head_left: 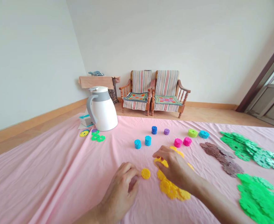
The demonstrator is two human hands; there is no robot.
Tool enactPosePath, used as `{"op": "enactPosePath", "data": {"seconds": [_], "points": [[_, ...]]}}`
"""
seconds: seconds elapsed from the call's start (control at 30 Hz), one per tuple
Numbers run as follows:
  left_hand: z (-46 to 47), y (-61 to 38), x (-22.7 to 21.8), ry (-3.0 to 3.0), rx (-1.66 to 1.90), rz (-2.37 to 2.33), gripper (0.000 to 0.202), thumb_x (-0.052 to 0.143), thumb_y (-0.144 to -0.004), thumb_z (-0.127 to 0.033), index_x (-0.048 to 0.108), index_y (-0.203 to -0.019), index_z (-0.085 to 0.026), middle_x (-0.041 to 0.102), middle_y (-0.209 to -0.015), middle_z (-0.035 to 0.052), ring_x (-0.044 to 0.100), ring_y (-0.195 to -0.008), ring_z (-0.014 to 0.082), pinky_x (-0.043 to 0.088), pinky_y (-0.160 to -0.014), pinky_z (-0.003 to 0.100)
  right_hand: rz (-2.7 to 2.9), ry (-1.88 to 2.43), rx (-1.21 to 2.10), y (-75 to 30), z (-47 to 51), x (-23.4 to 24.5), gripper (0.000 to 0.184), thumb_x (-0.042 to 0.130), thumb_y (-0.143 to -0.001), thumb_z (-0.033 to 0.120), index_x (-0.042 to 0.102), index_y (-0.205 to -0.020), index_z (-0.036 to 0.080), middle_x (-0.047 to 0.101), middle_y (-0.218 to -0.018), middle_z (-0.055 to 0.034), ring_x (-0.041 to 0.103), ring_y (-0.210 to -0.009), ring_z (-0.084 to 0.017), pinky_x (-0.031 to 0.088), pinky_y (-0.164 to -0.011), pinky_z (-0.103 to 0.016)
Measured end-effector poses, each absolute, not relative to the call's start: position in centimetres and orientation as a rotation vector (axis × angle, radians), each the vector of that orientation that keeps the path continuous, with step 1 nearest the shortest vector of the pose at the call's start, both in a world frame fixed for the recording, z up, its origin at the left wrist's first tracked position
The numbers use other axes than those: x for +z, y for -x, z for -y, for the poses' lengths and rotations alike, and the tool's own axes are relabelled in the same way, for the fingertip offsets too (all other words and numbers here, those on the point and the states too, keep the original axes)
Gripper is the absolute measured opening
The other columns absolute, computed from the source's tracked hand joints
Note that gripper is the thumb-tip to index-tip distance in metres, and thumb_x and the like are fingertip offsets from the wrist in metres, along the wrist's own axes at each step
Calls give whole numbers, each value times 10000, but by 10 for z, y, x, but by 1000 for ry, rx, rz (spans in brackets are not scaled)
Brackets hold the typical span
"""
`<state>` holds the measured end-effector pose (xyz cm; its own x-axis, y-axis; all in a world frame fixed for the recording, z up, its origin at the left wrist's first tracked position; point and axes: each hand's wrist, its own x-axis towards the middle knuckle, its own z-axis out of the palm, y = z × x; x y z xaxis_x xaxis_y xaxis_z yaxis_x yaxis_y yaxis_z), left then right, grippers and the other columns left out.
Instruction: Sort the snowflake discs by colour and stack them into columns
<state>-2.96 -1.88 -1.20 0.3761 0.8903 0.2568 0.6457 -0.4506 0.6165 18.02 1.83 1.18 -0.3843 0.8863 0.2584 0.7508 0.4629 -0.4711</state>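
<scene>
My left hand (123, 183) rests on the pink cloth (45, 174) with fingers curled, its fingertips touching a single yellow snowflake disc (145, 173). My right hand (173, 166) lies over a pile of yellow discs (174, 189), thumb and fingers pinched on a yellow disc (160, 161) at the pile's far edge. Beyond the hands stand short stacks of discs: two light blue (142, 142), one dark blue (154, 130), one purple (166, 131), two pink (182, 142), one lime (192, 133), one teal (204, 134).
A white jug with a grey handle (101, 109) stands at the far left beside a small box (85, 119) and loose discs (97, 136). Brown discs (223, 157) and green heaps (251, 149) (260, 196) lie to the right. Two wooden armchairs (154, 93) stand at the wall.
</scene>
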Motion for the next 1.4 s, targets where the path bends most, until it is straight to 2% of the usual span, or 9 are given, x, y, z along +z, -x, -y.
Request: {"op": "enactPosePath", "data": {"seconds": [0.17,0.37,0.5,0.7,0.93,1.13,1.4], "points": [[18,30,-13,-2228,781,-1336,288,457,-766,-5,620,-898,-203,561,-915,36,545,-922,173,456,-847,322,2416,1363,255,-198,-28,12,228,577,-757,93,667,-931,210,600,-946,-61,532,-909,-207,397,-807,-345],[16,29,-14,-2240,777,-1340,316,463,-752,3,625,-921,-210,560,-921,33,538,-932,175,447,-858,323,2542,1343,190,-189,-27,11,150,547,-832,190,653,-936,213,595,-963,-73,506,-909,-223,386,-791,-366],[16,30,-14,-2248,784,-1332,303,466,-759,-7,624,-918,-211,558,-914,34,534,-934,181,447,-853,327,2548,1341,178,-185,-25,10,121,574,-814,206,647,-910,214,597,-908,-62,505,-881,-225,363,-787,-376],[17,30,-13,-2241,785,-1332,292,467,-759,-6,620,-899,-211,560,-913,31,537,-929,178,447,-849,320,2399,1347,238,-184,-23,6,135,588,-759,178,606,-893,178,583,-892,-59,493,-861,-212,362,-787,-354],[19,30,-12,-2236,773,-1311,299,466,-784,-23,629,-938,-220,564,-930,28,537,-944,171,446,-861,311,2322,1273,509,-172,-13,6,197,595,-702,135,612,-884,210,582,-870,-28,494,-847,-190,375,-757,-311],[18,31,-13,-2239,780,-1312,291,473,-792,-33,633,-946,-221,565,-931,28,536,-941,172,446,-860,314,2313,1262,493,-161,-7,2,183,576,-722,127,635,-875,209,597,-879,-39,500,-847,-197,373,-763,-327],[17,30,-12,-2241,779,-1303,320,469,-788,-24,635,-968,-230,568,-927,29,543,-944,170,452,-860,308,2313,1254,432,-175,-15,10,147,610,-769,196,629,-915,206,605,-901,-41,526,-869,-199,388,-791,-344]]}}
